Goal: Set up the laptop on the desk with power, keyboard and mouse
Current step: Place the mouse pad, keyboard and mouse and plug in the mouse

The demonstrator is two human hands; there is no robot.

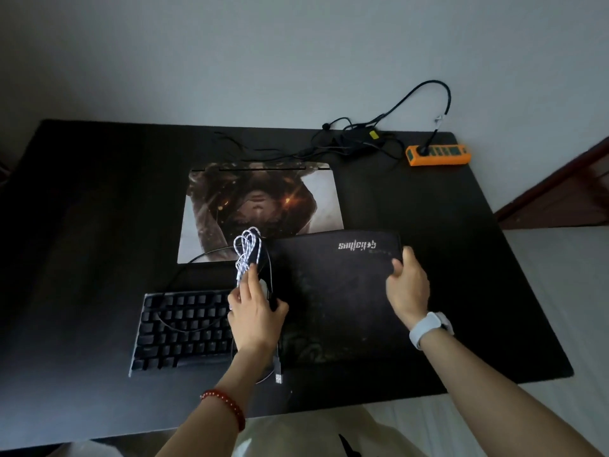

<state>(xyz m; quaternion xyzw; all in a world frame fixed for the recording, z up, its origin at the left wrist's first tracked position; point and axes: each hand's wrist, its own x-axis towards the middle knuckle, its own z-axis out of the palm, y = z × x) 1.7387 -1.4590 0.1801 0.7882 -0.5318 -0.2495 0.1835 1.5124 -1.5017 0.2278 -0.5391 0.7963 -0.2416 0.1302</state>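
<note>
The left hand (pixel 255 316) is clenched around a dark mouse (pixel 268 291) together with a bundle of white braided cable (pixel 245 255), the loops standing up above the fingers; this grip hangs just over the right end of the black keyboard (pixel 183 328), and a USB plug (pixel 279 377) dangles below the wrist, near the front of the bench (pixel 82 199). The right hand (pixel 407 285) pinches the far right edge of the black mouse pad (pixel 333 298), thumb on top and fingers curled under; the pad lies flat on the bench, its far edge overlapping the near corner of the closed laptop (pixel 260 209). The laptop sits mid-bench, lid down and covered with a printed picture; behind it a black power adapter (pixel 357 140) lies among its leads, one plugged into the orange power strip (pixel 438 155) at the far right corner.
</note>
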